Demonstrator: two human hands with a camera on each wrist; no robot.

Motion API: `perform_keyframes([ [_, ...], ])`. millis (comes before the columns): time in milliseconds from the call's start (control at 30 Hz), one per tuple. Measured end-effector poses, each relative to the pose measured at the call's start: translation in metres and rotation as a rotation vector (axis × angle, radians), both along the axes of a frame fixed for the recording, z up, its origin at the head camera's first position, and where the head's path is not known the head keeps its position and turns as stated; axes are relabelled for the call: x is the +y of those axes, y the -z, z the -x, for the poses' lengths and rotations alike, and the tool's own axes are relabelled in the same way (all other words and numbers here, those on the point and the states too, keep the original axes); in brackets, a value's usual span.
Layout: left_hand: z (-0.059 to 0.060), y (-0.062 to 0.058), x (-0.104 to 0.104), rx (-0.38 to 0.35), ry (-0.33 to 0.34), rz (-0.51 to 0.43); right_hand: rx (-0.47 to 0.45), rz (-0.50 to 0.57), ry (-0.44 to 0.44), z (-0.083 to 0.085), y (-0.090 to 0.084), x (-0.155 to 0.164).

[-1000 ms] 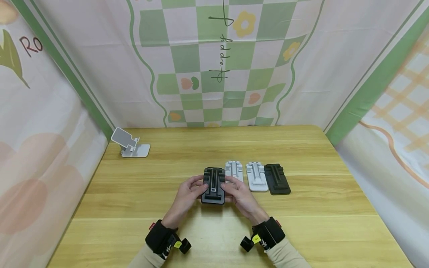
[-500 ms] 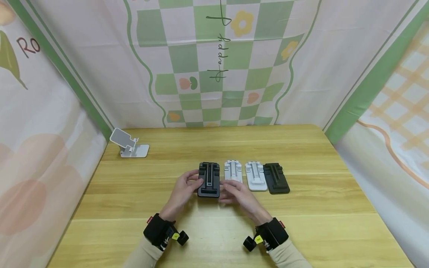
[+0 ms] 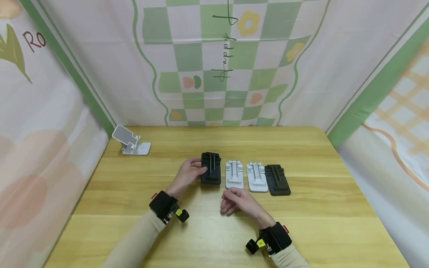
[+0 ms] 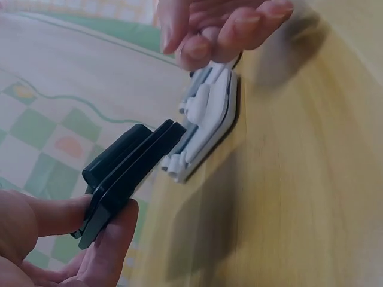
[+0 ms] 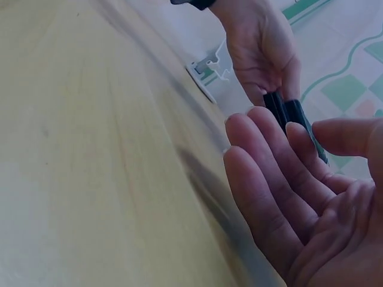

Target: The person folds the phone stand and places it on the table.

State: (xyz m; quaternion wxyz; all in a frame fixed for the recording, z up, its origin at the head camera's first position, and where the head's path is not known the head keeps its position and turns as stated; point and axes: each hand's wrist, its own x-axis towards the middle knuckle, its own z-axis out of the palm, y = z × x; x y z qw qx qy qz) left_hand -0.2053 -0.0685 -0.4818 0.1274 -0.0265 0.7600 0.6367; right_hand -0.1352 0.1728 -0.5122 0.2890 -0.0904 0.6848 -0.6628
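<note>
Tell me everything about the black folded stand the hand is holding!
The black folded plastic phone stand is a flat rectangular slab with rounded corners and a raised ribbed strip down its middle. It looks like matte plastic, made of thin layers closed together. It sits at the left end of a row, right beside the white folded plastic stand. The left hand grips its left edge; in the left wrist view it looks tilted, though blur hides the contact.
</note>
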Motion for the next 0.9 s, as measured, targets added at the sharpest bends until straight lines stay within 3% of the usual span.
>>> perform_keyframes([
  [267, 0.013, 0.009, 0.009, -0.024, 0.016, 0.046, 0.041, -0.013, 0.017, 0.001, 0.005, 0.003],
  [667, 0.017, 0.022, 0.008, -0.048, 0.070, 0.113, 0.024, 0.013, 0.052, 0.000, 0.008, 0.004],
  [800, 0.018, 0.022, 0.008, -0.031, 0.090, 0.201, 0.023, 0.017, 0.047, 0.000, 0.008, 0.004],
  [900, 0.019, 0.020, 0.008, 0.003, 0.124, 0.323, 0.024, 0.021, 0.042, -0.001, 0.008, 0.005],
])
